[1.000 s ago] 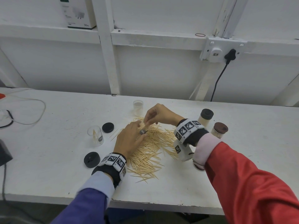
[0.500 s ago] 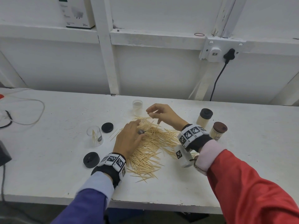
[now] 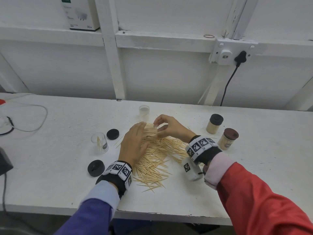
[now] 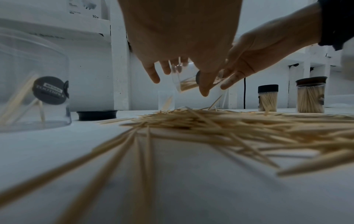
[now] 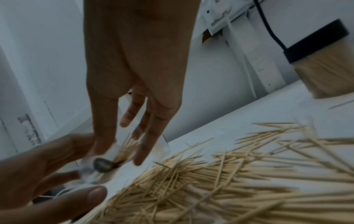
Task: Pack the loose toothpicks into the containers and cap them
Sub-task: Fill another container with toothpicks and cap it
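Loose toothpicks (image 3: 157,153) lie in a broad heap mid-table. Above the heap's far edge my right hand (image 3: 158,127) grips a small clear container (image 3: 155,127), tilted, with several toothpicks inside (image 4: 184,83) (image 5: 122,150). My left hand (image 3: 141,131) hovers flat beside it over the heap, fingers straight and spread, holding nothing. A clear jar with a few toothpicks (image 3: 100,144) stands at the left, an empty clear jar (image 3: 144,111) at the back. Two black caps (image 3: 113,134) (image 3: 95,168) lie loose on the left.
Two full, capped jars (image 3: 214,123) (image 3: 227,139) stand right of the heap. Cables (image 3: 33,116) and a black device (image 3: 5,163) sit at the far left. A black cord (image 3: 227,85) hangs from the wall socket. The table's front edge (image 3: 169,216) is near my forearms.
My right hand drew back from the container, then came back and took hold of it. The left hand's fingers opened off it and now lie flat over the heap.
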A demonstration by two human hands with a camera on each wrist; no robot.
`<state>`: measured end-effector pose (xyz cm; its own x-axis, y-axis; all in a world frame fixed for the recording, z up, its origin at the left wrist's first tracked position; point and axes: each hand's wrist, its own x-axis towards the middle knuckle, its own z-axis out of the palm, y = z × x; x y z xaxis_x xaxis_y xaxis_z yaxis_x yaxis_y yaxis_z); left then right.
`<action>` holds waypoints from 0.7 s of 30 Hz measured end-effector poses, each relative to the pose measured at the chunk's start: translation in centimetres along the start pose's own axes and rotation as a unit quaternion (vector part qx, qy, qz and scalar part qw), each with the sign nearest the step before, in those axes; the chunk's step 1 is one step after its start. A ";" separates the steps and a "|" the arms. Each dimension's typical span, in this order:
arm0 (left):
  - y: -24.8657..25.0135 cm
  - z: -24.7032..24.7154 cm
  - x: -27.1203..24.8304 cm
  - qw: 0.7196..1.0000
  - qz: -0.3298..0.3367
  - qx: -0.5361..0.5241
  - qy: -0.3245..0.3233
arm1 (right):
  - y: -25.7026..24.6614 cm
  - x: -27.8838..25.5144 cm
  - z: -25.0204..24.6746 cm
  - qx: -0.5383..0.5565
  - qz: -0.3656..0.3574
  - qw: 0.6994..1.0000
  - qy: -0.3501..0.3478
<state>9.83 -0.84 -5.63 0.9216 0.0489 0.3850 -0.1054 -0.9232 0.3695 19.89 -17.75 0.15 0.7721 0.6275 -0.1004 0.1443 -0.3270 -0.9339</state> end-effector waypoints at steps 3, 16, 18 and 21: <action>0.0 0.0 -0.1 1.000 -0.001 0.002 0.003 | -0.2 -0.2 -0.1 0.006 0.000 1.000 -0.015; 0.1 0.0 0.0 1.000 0.003 0.029 0.012 | 0.0 -0.3 0.2 0.011 -0.024 0.999 -0.034; 0.2 0.0 0.1 0.999 -0.004 0.035 0.016 | 0.1 -0.4 0.2 0.027 -0.028 0.998 -0.048; 0.2 0.0 0.0 0.999 -0.031 0.023 0.022 | 0.3 -0.1 -0.3 0.067 -0.024 0.996 -0.055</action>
<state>9.84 -1.03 -5.54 0.9084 0.1216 0.4001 -0.0313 -0.9344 0.3550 20.06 -18.16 0.01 0.6934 0.7156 -0.0846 0.0903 -0.2028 -0.9750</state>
